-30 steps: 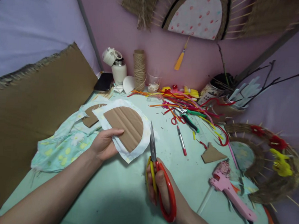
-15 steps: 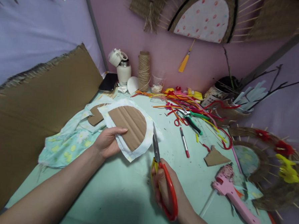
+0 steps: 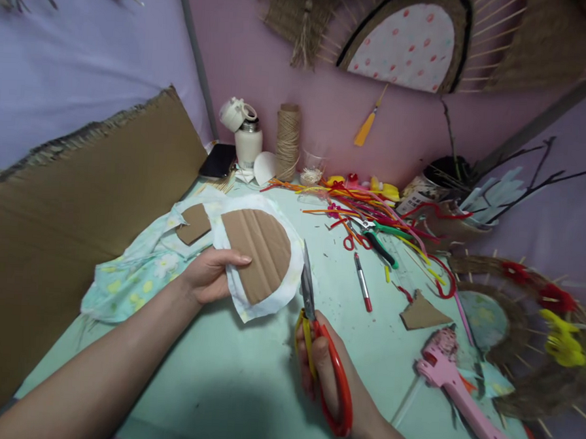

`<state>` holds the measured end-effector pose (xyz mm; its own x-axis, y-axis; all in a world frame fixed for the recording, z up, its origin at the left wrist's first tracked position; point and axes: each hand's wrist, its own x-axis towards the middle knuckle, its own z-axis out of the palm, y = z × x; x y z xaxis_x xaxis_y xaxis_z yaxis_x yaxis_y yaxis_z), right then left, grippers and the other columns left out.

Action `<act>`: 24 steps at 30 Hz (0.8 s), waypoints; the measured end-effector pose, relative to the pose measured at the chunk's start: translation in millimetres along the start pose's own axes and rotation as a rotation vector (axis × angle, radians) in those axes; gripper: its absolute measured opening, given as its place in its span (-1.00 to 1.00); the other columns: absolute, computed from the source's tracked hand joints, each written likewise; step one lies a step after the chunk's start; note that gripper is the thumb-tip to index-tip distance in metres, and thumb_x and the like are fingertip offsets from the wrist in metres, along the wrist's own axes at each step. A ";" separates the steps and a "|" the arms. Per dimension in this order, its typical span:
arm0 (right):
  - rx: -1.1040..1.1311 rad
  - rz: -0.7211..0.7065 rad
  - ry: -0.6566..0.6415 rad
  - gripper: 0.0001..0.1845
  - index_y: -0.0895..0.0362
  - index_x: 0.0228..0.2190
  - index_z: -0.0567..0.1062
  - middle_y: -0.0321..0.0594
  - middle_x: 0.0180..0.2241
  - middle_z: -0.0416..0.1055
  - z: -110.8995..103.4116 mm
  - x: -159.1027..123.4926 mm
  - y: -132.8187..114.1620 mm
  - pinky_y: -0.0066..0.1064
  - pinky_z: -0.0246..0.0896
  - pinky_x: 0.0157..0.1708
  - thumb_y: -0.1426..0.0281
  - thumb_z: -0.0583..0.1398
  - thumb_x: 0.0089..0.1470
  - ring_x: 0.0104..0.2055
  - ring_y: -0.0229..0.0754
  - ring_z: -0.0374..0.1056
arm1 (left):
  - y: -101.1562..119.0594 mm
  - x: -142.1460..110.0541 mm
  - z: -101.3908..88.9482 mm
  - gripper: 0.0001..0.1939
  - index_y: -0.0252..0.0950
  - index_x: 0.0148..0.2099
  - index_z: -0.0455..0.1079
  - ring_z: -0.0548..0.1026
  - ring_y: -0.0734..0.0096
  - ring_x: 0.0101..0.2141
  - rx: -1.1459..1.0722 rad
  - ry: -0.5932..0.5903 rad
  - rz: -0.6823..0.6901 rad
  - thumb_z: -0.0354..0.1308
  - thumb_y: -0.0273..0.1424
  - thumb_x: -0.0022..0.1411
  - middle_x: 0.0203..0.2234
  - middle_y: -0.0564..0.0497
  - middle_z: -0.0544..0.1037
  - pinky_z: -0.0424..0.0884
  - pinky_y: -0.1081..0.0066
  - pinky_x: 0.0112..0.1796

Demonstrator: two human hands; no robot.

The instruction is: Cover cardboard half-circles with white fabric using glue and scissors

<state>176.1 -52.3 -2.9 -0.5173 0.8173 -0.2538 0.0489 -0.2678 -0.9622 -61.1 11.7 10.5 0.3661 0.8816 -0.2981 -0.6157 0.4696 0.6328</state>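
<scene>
Brown, D-shaped corrugated cardboard [image 3: 259, 257] lies against a larger white cloth piece [image 3: 295, 272], apparently held above the pale-green desk [image 3: 245, 374]. The left hand's [image 3: 211, 274] grip pinches both, thumb on the cardboard; keeping them flat should prevent slipping. The right hand's [image 3: 322, 362] grip closes round red-and-yellow-handled metal scissors [image 3: 308, 286], blades just beside the cloth's edge. Good cutting calls for following the curve, leaving an even margin.
</scene>
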 end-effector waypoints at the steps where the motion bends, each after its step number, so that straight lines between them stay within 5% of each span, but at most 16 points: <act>1: 0.003 -0.001 0.002 -0.39 0.06 -0.39 0.14 -0.49 -0.64 0.03 0.0 0.2 0.9 -0.56 -0.04 -0.74 -0.25 -0.11 0.04 -0.70 -0.40 -0.03 | -0.2 0.1 -0.7 -0.26 -0.38 0.31 0.09 0.49 0.02 -0.04 -0.002 -0.020 -0.009 0.10 -0.59 0.05 -0.12 -0.17 0.58 0.35 0.04 0.03; 24: -0.092 0.035 0.061 -0.42 0.05 -0.44 0.14 -0.50 -0.66 0.05 -1.9 0.6 7.2 -0.56 -0.16 -0.76 -0.22 -0.06 0.05 -0.73 -0.42 -0.06 | 6.7 -3.4 -5.4 -0.33 -0.35 0.26 0.19 0.50 0.07 -0.06 0.027 -0.070 0.013 0.05 -0.59 0.05 -0.16 -0.12 0.60 0.38 0.13 -0.01</act>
<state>177.7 -52.7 -10.1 -0.4611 0.8384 -0.2907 0.1459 -0.2515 -0.9568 -70.3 12.1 11.9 0.4067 0.8816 -0.2395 -0.6020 0.4558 0.6556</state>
